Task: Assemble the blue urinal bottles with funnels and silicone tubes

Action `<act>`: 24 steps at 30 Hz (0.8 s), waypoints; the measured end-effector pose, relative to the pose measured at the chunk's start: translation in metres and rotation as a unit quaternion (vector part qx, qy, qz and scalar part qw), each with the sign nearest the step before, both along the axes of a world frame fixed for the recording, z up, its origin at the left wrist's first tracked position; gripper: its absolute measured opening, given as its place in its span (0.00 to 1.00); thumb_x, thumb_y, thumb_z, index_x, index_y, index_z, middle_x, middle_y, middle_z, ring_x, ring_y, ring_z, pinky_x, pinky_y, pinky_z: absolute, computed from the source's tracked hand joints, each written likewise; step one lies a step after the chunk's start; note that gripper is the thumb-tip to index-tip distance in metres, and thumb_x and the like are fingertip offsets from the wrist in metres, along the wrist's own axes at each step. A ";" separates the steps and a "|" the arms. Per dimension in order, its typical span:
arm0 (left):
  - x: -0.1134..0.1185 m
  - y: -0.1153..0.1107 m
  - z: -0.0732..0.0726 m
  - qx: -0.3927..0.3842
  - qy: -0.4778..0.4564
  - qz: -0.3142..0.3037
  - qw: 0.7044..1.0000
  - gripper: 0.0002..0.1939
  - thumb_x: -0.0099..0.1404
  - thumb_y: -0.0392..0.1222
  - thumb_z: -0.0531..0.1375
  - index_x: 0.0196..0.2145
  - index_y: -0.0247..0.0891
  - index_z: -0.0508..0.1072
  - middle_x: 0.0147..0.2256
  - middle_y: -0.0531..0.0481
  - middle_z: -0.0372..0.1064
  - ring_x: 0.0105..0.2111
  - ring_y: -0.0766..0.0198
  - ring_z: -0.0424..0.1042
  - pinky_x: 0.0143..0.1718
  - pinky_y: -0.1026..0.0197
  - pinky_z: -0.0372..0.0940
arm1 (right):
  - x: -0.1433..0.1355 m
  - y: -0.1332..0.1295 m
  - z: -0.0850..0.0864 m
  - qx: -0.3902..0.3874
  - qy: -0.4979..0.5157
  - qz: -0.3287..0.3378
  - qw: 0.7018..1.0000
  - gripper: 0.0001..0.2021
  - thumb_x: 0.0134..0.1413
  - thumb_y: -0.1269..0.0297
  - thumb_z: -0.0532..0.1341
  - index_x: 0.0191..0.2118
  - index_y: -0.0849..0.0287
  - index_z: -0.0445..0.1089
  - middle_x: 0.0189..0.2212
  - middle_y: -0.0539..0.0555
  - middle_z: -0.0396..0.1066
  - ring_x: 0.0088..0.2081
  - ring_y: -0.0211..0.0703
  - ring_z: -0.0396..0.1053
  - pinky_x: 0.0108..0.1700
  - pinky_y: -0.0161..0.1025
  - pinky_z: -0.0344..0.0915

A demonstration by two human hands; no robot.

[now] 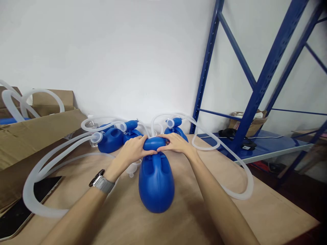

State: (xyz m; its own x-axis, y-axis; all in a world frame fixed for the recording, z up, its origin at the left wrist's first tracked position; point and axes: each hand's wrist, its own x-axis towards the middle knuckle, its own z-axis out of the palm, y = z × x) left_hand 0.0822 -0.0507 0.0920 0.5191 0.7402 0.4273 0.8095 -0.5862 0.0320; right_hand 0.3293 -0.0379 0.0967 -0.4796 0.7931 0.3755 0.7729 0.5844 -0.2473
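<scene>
A blue plastic urinal bottle (156, 189) with a moulded handle is in the middle of the table, its rounded body towards me. My left hand (135, 147) grips the left side of its blue neck (154, 144), the thumb lying across the front. From the other side my right hand (176, 143) closes round the same neck, and the two thumbs nearly meet. The bottle's mouth is hidden. A small translucent plastic piece (132, 169) lies beside my left hand. On my left wrist is a watch with a metal mesh band (103, 183).
More blue bottles (110, 140) with translucent hoses (33, 190) stand along the wall. A hose loop (246, 190) reaches the table's right side. At left are an open cardboard box (43, 136) and a dark tablet (46, 187). Blue metal shelving (265, 75) rises at right.
</scene>
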 end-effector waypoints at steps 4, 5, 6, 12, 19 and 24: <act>0.003 0.000 0.000 -0.004 -0.009 0.020 1.000 0.34 0.62 0.75 0.59 0.42 0.38 0.69 0.38 0.40 0.77 0.41 0.42 0.78 0.34 0.56 0.62 | -0.001 0.002 -0.004 0.016 0.015 -0.019 1.000 0.38 0.50 0.36 0.70 0.63 0.49 0.73 0.29 0.50 0.75 0.32 0.45 0.72 0.36 0.37 0.59; 0.004 0.000 0.000 -0.004 -0.013 0.024 1.000 0.34 0.62 0.75 0.59 0.43 0.38 0.69 0.38 0.40 0.78 0.41 0.41 0.78 0.34 0.56 0.62 | -0.001 0.003 -0.005 0.018 0.016 -0.028 0.999 0.39 0.48 0.36 0.71 0.64 0.49 0.72 0.29 0.50 0.75 0.32 0.46 0.72 0.36 0.37 0.59; 0.005 -0.001 -0.001 -0.003 -0.016 0.026 1.000 0.34 0.62 0.75 0.60 0.43 0.38 0.69 0.38 0.39 0.78 0.42 0.41 0.78 0.34 0.55 0.63 | -0.001 0.003 -0.005 0.018 0.016 -0.036 0.999 0.41 0.47 0.36 0.71 0.64 0.49 0.72 0.29 0.51 0.76 0.32 0.46 0.73 0.37 0.37 0.60; 0.013 -0.006 -0.001 0.004 -0.020 0.043 0.999 0.33 0.63 0.74 0.59 0.40 0.37 0.70 0.36 0.38 0.77 0.39 0.40 0.79 0.34 0.55 0.63 | 0.002 0.005 -0.009 0.020 0.014 -0.069 0.997 0.43 0.43 0.37 0.73 0.64 0.52 0.73 0.33 0.55 0.81 0.36 0.51 0.76 0.40 0.39 0.64; 0.007 -0.006 0.005 0.015 0.010 0.036 0.999 0.34 0.63 0.73 0.60 0.44 0.37 0.73 0.41 0.37 0.77 0.44 0.41 0.77 0.35 0.55 0.66 | 0.000 0.003 -0.009 0.030 -0.007 -0.081 0.996 0.32 0.46 0.36 0.71 0.50 0.55 0.81 0.34 0.55 0.81 0.36 0.53 0.77 0.38 0.41 0.65; 0.006 -0.010 0.011 0.046 0.045 -0.046 0.997 0.25 0.68 0.59 0.63 0.49 0.34 0.74 0.50 0.36 0.76 0.53 0.44 0.73 0.53 0.49 0.65 | 0.006 -0.019 0.004 -0.070 0.046 -0.023 0.996 0.33 0.54 0.41 0.69 0.62 0.52 0.72 0.48 0.57 0.80 0.45 0.55 0.78 0.47 0.45 0.70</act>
